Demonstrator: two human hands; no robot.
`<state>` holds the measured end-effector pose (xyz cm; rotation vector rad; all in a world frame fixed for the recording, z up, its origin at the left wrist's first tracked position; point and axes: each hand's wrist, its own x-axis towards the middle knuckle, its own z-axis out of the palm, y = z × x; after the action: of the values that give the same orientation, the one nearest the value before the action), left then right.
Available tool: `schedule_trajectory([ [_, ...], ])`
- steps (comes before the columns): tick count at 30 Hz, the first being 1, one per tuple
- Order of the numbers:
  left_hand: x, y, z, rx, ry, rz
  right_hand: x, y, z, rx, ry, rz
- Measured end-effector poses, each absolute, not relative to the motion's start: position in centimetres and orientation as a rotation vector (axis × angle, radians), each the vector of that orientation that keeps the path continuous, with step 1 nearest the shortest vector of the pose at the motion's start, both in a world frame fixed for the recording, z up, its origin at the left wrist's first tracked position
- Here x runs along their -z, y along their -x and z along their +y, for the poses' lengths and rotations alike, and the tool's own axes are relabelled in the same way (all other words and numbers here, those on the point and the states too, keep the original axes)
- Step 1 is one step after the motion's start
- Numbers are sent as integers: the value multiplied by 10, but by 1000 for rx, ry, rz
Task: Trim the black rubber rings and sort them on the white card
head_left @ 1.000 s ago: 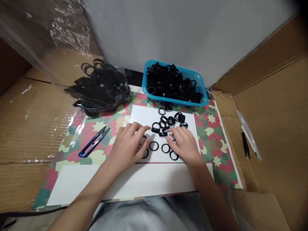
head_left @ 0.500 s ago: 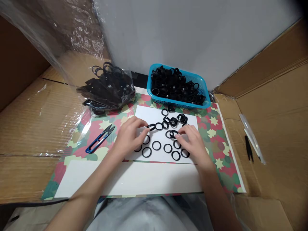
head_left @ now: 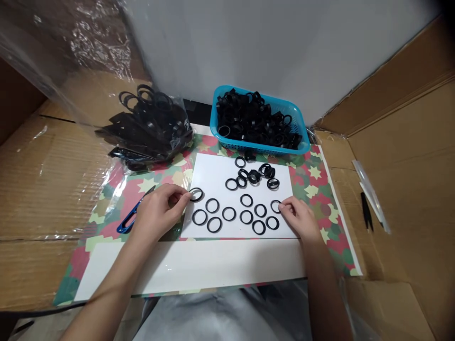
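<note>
My left hand (head_left: 161,206) pinches a black ring (head_left: 196,194) at the left edge of the white sheet (head_left: 209,166). At the sheet's right side, the fingertips of my right hand (head_left: 300,215) close on the edge of another black ring (head_left: 275,206). Several black rings lie flat and spread out between the hands, among them one near the middle (head_left: 229,214). Behind them sits a loose cluster of rings (head_left: 253,176), some overlapping or tilted. Blue thread snips (head_left: 126,222) lie partly hidden behind my left hand.
A blue basket (head_left: 305,128) heaped with black rings stands at the back. To its left rests a clear plastic bag (head_left: 152,137) of black pieces. Black tweezers (head_left: 366,210) and a clear plastic strip (head_left: 371,194) lie at the right. Cardboard walls (head_left: 408,142) enclose the sides.
My left hand has moved left with a ring from near the cluster. My right hand has moved right and toward me with a ring, leaving another flat on the sheet.
</note>
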<state>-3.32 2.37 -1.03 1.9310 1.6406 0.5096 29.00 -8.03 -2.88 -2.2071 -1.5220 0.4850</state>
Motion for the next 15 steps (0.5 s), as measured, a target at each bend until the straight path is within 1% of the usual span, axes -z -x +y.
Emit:
schedule_trajectory([
  [4, 12, 34, 24, -477, -2003, 1588, 28, -291, -82, -445, 2227, -1557],
  [7, 13, 36, 22, -492, -2039, 1548, 30, -293, -83, -354, 2198, -1570],
  [11, 13, 39, 20, -528, -2067, 1529, 29, -287, -79, -225, 2063, -1659],
  [15, 13, 41, 18, -618, -2060, 1531, 22, -266, -70, -209, 1930, -1800],
])
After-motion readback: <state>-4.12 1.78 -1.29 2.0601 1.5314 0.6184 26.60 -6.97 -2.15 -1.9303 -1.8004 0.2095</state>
